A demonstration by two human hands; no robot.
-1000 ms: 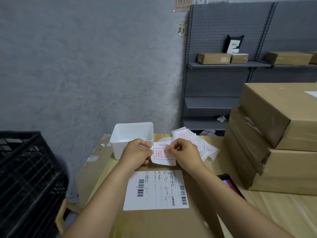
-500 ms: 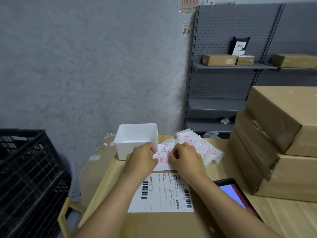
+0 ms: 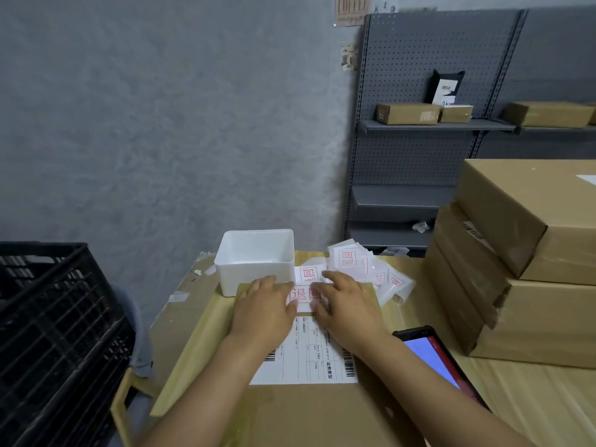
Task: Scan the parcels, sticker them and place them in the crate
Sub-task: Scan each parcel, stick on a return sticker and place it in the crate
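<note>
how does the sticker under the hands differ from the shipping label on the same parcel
The sticker bears big red characters; the shipping label has small black text and barcodes. The sticker is smaller and sits at the parcel's far edge; the label lies nearer the person. The left hand and right hand press the sticker and partly cover the label. Both are white paper.

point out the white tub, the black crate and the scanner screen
white tub [image 3: 254,272], head view, front wall
black crate [image 3: 48,317], head view, lattice side wall
scanner screen [image 3: 433,359], head view, lit blue display
</note>
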